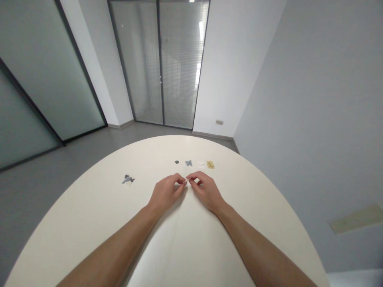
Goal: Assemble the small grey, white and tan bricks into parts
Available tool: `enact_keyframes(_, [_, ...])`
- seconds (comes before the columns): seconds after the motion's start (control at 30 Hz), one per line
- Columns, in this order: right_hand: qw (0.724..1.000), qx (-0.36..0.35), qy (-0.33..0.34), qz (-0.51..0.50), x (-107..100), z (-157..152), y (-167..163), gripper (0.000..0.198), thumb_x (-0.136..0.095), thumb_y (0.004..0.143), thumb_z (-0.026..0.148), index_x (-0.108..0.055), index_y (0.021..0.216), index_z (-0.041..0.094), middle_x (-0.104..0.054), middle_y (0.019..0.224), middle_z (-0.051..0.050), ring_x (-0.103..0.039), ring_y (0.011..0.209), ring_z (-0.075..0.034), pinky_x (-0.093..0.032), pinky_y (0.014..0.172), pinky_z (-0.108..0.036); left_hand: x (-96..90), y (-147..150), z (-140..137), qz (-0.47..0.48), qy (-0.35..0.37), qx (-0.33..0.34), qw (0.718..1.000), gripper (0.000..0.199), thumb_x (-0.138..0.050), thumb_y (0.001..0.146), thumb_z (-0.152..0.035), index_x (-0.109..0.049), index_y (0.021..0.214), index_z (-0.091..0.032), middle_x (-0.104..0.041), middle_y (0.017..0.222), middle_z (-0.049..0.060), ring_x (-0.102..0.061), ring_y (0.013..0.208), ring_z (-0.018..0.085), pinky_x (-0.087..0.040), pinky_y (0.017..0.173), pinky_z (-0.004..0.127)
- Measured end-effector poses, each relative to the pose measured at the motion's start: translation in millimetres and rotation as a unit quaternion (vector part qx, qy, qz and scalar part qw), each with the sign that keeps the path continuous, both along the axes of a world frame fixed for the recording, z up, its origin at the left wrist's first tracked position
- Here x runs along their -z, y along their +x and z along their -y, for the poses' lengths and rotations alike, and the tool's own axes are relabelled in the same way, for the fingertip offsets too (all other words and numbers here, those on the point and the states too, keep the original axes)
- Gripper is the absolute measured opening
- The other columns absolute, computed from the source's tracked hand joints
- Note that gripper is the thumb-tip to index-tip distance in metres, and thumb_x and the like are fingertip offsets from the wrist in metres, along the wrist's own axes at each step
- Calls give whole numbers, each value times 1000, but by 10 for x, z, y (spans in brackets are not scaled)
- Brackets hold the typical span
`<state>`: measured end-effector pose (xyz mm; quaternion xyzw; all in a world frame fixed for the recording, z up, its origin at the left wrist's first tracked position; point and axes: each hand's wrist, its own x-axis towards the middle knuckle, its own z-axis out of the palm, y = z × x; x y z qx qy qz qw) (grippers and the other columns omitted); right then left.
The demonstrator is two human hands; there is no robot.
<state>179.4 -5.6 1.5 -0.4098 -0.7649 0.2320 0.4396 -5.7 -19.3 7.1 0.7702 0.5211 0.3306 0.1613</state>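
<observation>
Left hand (pixel 167 191), right hand (pixel 207 191): fingertips pinched together on small piece (pixel 187 180) over table (pixel 74 223). From piece: dark bit (pixel 176 162) 11 o'clock, grey bits (pixel 188 163) 12, white bits (pixel 201 164) 1, yellow bits (pixel 210 164) 2, pile (pixel 128 179) 9.

The tabletop (pixel 191 231) looks smooth and faintly glossy, the wall (pixel 311 111) matt.

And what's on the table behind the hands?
Beyond the left hand and right hand lie dark bits, blue-gray bits, white bits and yellow bits in a row. The table directly under the hands is covered, unseen.
</observation>
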Motion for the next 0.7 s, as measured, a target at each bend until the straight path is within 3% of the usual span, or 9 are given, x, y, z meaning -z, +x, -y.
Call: enact_keyframes(0.7, [1000, 1, -11, -5, 29, -9, 6, 23, -52, 91, 15, -69, 104, 24, -70, 102, -3, -63, 94, -15, -51, 75, -26, -13, 4, 11, -7, 3, -14, 1000, 14, -55, 92, -31, -67, 95, -26, -76, 96, 0, -69, 88, 19, -47, 76, 31])
